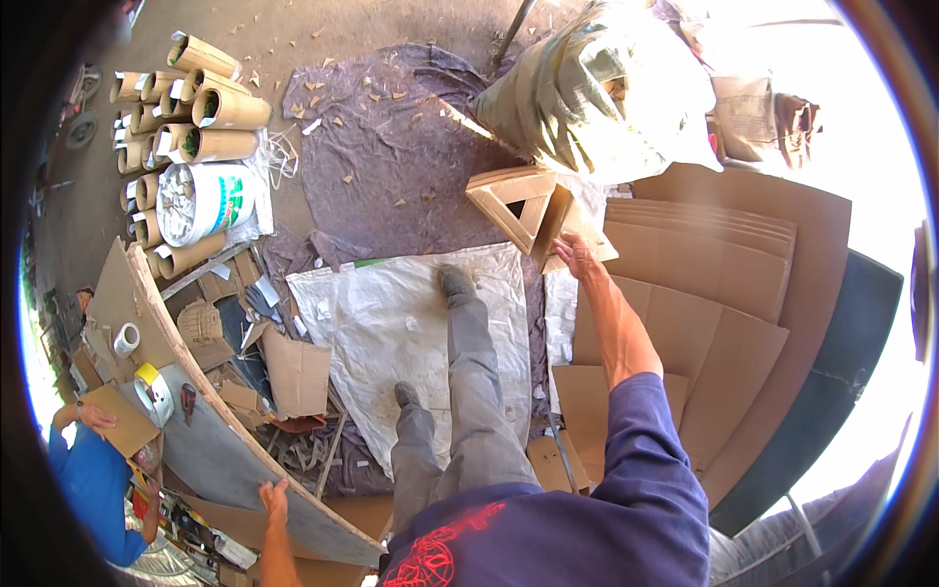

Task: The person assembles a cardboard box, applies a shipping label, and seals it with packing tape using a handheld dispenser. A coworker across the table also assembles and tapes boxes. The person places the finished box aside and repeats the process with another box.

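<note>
My right hand (577, 255) reaches forward with its fingers stretched out and apart, over the folded cardboard pieces (557, 221). Whether the fingertips touch them is unclear. Beside these, a triangular cardboard frame (506, 202) with an open middle stands on the ground sheet. Low on the left, my left hand (273, 499) is at the edge of the worktable (235, 469), its fingers partly curled. What lies under those fingers is hidden. Close to my right arm, large flat cardboard sheets (697, 257) lean in overlapping layers.
Cardboard tubes (231, 108) are stacked far left beside a white bucket (209, 205) of scraps. A large fabric sack (587, 95) stands ahead. Across the worktable, a co-worker's hand (97, 418) holds a brown panel near a tape dispenser (154, 392). A white sheet (411, 330) lies underfoot.
</note>
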A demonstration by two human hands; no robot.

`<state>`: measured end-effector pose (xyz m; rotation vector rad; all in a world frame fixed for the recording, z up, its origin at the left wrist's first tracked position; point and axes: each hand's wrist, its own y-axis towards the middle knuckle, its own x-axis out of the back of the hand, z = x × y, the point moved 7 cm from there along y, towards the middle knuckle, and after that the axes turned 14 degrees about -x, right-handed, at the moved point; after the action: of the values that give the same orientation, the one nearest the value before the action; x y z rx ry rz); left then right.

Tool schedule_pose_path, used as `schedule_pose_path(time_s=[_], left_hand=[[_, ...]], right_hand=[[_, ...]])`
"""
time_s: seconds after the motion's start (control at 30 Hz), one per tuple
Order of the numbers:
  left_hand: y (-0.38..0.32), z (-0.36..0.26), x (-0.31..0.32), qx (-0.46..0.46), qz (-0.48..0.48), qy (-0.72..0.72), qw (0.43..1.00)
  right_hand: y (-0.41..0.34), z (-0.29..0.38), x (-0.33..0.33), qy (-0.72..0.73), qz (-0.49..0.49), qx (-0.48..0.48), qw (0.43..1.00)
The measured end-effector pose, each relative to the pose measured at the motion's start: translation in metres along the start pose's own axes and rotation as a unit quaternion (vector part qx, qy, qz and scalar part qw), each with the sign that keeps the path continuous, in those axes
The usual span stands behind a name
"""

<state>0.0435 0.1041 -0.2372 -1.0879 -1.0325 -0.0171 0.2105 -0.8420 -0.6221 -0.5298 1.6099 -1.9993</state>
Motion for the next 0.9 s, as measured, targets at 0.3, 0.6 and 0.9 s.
schedule_pose_path(time_s=[0.3,0.6,0.9], left_hand=[[0.003,-0.011,0.003,0.026,0.041,0.034,0.998],[-0.002,-0.002,0.003,0.020,0.008,0.032,0.999],[-0.006,0.001,0.001,0.004,0.021,0.027,0.999]], right_hand=[[-0.096,0.007,0.072,-0.393,-0.066,0.071,0.914],[-0.165,-0.027,0.099,-0.703,-0.118,0.220,0.666],[-0.207,-0.063,0.147,-0.777,-0.072,0.190,0.596]])
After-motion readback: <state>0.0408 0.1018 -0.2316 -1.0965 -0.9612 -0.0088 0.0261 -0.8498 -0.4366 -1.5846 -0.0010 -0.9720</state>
